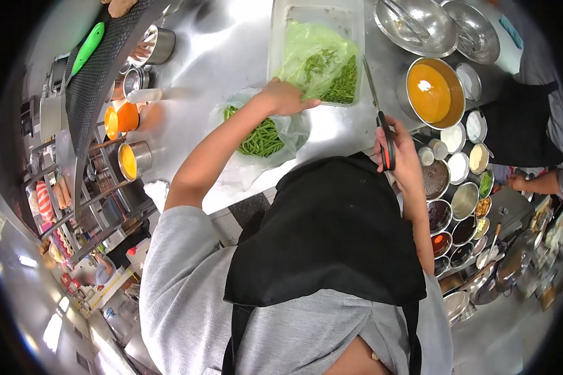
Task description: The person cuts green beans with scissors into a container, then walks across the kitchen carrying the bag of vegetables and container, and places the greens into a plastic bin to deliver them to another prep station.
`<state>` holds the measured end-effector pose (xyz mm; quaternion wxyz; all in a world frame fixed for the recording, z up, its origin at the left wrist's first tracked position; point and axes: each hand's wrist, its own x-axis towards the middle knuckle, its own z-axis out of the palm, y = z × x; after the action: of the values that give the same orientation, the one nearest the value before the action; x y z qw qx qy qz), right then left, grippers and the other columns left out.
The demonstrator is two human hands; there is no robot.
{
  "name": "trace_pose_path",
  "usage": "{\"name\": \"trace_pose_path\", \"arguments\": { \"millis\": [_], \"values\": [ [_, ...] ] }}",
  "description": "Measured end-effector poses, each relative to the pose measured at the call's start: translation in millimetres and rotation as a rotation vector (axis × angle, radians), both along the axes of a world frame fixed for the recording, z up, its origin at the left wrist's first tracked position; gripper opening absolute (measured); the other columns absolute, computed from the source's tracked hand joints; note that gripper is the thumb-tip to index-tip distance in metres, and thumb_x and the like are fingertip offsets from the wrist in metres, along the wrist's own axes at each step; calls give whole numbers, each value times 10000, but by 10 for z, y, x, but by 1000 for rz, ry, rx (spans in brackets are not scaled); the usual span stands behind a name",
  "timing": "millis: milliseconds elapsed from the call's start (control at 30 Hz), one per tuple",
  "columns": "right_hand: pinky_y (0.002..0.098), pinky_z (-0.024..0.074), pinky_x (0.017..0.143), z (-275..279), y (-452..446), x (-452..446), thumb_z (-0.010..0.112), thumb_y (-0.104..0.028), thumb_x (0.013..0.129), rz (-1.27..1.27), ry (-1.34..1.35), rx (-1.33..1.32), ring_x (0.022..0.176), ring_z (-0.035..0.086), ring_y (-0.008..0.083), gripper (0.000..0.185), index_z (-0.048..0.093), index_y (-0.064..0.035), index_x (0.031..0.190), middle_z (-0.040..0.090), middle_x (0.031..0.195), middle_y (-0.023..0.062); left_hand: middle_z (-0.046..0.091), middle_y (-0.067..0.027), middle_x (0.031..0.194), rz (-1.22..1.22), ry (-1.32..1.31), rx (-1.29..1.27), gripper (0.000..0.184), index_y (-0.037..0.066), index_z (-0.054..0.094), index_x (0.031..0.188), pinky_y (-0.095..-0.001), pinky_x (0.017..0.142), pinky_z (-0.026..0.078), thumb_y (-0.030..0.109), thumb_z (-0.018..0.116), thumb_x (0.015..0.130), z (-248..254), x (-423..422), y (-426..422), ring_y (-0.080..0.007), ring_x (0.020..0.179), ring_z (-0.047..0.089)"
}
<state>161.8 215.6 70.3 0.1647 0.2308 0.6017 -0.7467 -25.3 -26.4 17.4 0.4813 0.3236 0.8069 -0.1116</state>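
Steel counter [191,94]: left hand [286,98] on bag [316,45] partly hiding greens [343,86], grip unclear; right hand [404,155] clasps bladed tool [384,130].

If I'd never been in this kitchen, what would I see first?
Probably the bright orange liquid in the metal pot at upper right. Next, maybe the green pieces in the clear box at top centre, by the left hand, and the green beans in the bag below left. The right hand's long-bladed tool with a black-and-orange handle stands out too.
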Motion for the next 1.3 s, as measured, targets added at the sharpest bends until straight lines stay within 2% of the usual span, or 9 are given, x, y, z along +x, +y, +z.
{"name": "trace_pose_path", "arguments": {
  "millis": [200, 433, 600, 633, 700, 1033, 1100, 1233, 1300],
  "values": [
    [224, 408, 420, 29, 59, -227, 601, -265, 969, 146, -64, 111, 533, 504, 66, 382, 527, -40, 1268, 557, 721, 12, 689, -159, 1043, 120, 294, 389, 751, 74, 709, 1076, -461, 1004, 380, 675, 270, 974, -371, 185, -257, -337, 1049, 624],
    [216, 385, 402, 43, -38, -525, 637, -290, 950, 310, 2, 308, 490, 482, 58, 417, 547, -31, 1263, 547, 690, -10, 665, -182, 1129, 204, 277, 247, 516, 101, 673, 1134, -433, 985, 390, 545, 514, 924, -289, -78, -139, -316, 1063, 615],
    [232, 385, 385, 152, -71, -395, 611, -264, 964, 208, 82, 304, 488, 469, 54, 355, 577, -19, 1219, 594, 700, 3, 550, -233, 1312, 405, 1073, 771, 638, 101, 582, 1302, -464, 1027, 400, 541, 627, 843, -754, -375, -67, -356, 1142, 565],
    [232, 385, 385, 153, -61, -327, 611, -264, 964, 207, 77, 315, 488, 469, 54, 355, 577, -19, 1219, 594, 700, 3, 550, -233, 1312, 411, 1067, 781, 638, 101, 582, 1302, -464, 1027, 400, 541, 627, 843, -814, -466, -37, -356, 1142, 565],
    [226, 386, 387, 160, -21, -204, 621, -240, 957, 119, 61, 292, 499, 476, 55, 391, 547, -3, 1260, 576, 697, 9, 535, -250, 1339, 644, 65, 598, 788, 118, 461, 1429, -456, 1063, 400, 562, 678, 815, -893, -633, 29, -393, 1211, 537],
    [198, 411, 404, 92, 144, 493, 636, -236, 967, -81, 10, 236, 499, 485, 51, 481, 464, -1, 1350, 552, 707, 10, 637, -192, 1073, 57, 427, 429, 566, 68, 585, 1215, -501, 878, 476, 336, 777, 755, -413, 371, 788, -357, 1034, 618],
    [189, 423, 401, 76, 107, 557, 640, -250, 966, -91, 39, 226, 511, 504, 47, 452, 487, 0, 1310, 559, 710, 8, 624, -167, 1089, 246, 649, 904, 462, 79, 606, 1171, -496, 869, 469, 321, 733, 799, -145, 841, 763, -345, 1031, 605],
    [191, 426, 399, -22, 136, 497, 636, -261, 963, 38, 67, 245, 509, 504, 46, 505, 458, 18, 1345, 584, 723, 5, 628, -144, 1058, 704, 319, 1226, 308, 89, 656, 1086, -475, 930, 446, 250, 681, 824, 117, 1865, 398, -363, 1089, 572],
    [210, 420, 394, -91, 94, 291, 628, -256, 964, 91, 121, 327, 525, 515, 51, 467, 488, 6, 1324, 580, 713, 9, 631, -124, 1031, 786, 920, 1365, 310, 100, 670, 1084, -472, 929, 432, 195, 694, 791, 1, 2189, -65, -346, 1058, 577]
  ]
}}
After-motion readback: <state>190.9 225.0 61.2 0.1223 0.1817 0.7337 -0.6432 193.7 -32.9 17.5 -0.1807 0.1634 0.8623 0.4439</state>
